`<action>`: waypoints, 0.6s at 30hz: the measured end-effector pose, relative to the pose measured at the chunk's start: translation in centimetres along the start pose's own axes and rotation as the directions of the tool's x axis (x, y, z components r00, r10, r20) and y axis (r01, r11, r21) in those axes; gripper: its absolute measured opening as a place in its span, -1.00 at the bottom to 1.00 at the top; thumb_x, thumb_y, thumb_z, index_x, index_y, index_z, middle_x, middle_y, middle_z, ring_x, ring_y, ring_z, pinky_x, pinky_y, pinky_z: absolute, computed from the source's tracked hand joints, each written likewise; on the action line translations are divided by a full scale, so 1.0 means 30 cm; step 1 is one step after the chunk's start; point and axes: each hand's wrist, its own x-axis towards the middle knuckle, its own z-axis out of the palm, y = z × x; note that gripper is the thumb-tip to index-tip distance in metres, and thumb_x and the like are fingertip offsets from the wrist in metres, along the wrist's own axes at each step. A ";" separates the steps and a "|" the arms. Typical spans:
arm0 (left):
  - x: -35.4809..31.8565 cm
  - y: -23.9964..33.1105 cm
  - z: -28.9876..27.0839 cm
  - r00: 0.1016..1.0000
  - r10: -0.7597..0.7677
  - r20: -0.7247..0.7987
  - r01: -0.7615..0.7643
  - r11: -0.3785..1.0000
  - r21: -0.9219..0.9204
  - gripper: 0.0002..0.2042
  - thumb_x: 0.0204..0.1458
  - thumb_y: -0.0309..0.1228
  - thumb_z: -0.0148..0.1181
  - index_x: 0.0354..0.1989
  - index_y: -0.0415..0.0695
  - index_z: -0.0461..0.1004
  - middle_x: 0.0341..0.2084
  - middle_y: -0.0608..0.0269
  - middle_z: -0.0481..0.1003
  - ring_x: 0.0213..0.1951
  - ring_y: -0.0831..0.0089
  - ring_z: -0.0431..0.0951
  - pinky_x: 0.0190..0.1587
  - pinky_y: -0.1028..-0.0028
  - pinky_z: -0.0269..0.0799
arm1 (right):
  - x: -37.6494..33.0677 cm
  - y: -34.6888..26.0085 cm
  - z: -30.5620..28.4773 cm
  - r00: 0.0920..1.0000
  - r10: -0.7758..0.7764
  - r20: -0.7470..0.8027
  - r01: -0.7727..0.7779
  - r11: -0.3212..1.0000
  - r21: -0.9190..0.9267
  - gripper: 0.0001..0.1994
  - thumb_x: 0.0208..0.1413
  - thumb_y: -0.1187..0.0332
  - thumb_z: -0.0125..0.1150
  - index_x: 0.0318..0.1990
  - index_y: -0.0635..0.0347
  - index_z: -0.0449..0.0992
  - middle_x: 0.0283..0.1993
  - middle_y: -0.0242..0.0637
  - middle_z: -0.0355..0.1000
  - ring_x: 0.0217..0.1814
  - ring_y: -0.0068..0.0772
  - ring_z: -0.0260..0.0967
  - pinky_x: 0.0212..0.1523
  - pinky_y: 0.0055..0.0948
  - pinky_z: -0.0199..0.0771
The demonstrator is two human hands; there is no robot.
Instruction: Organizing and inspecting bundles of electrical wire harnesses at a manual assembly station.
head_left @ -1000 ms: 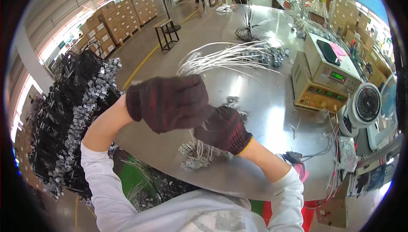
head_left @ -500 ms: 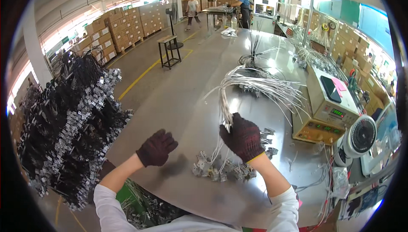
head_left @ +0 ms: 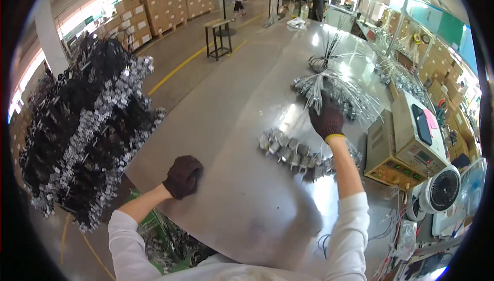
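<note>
Seemingly light but floppy and tangle-prone, the white wire bundle (head_left: 329, 88) is clamped mid-length by the gloved right hand (head_left: 326, 119); left hand (head_left: 182, 176) rests curled, empty

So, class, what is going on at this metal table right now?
A person in dark knit gloves works at a metal table. The right hand reaches out and grips a bundle of pale wires whose metal connectors lie in a row near the forearm. The left hand rests curled near the table edge, beside a hanging mass of black cables.
</note>
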 end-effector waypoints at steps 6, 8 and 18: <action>0.029 -0.011 -0.020 0.985 -0.100 0.139 0.104 0.994 -0.021 -0.59 -0.09 -0.50 0.13 0.02 -0.13 0.57 -0.05 -0.02 0.61 0.04 -0.14 0.59 0.23 -0.06 0.46 | -0.458 -0.116 -0.090 0.936 -0.155 0.315 0.214 0.964 -0.161 -0.15 0.19 -0.21 0.32 0.62 -0.28 0.27 0.69 -0.07 0.16 0.75 0.31 -0.08 0.61 0.62 -0.28; 0.043 -0.013 -0.005 0.992 -0.069 0.110 0.067 0.998 0.018 -0.59 -0.08 -0.50 0.12 0.03 -0.14 0.57 -0.05 -0.03 0.61 0.04 -0.15 0.59 0.22 -0.06 0.46 | -0.565 -0.103 -0.023 0.948 -0.078 0.309 0.133 0.978 -0.162 -0.16 0.24 -0.23 0.25 0.65 -0.29 0.23 0.73 -0.04 0.07 0.77 0.39 -0.16 0.56 0.78 -0.47; 0.058 -0.056 0.029 0.992 -0.043 0.115 0.037 0.998 0.056 -0.57 -0.10 -0.60 0.09 0.02 -0.20 0.58 -0.02 -0.05 0.61 0.08 -0.11 0.59 0.17 -0.03 0.51 | -0.232 -0.025 0.301 0.999 0.027 0.032 -0.020 0.980 -0.199 -0.46 0.31 0.05 0.25 0.45 -0.39 0.44 0.57 -0.20 0.33 0.72 0.20 0.03 0.43 0.80 -0.16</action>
